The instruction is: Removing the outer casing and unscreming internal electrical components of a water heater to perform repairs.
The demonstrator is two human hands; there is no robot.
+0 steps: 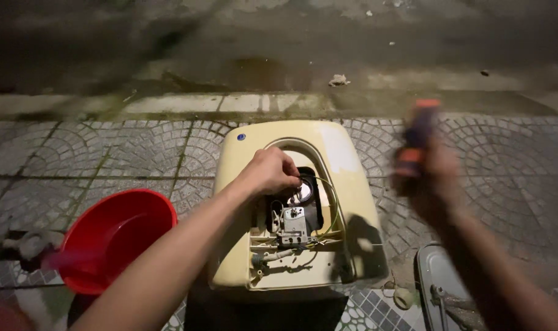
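One cream water-heater casing (346, 184), one red basin (116, 236), one orange-blue screwdriver (417, 138), two hands.

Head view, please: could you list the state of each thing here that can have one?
Cream appliance: lying on the pavement, cover off, wiring exposed.
Left hand: fingers closed on a part inside the opening.
Right hand: raised, gripping a blurred orange-and-blue tool.
Red basin: upright beside the appliance.

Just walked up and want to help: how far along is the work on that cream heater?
Done: the cream water heater lies on the paving, access opening uncovered, wiring exposed. In hand: the left hand reaches into the opening; the right hand holds a blurred orange-and-dark tool. Left: the internal parts remain mounted and the opening uncovered.
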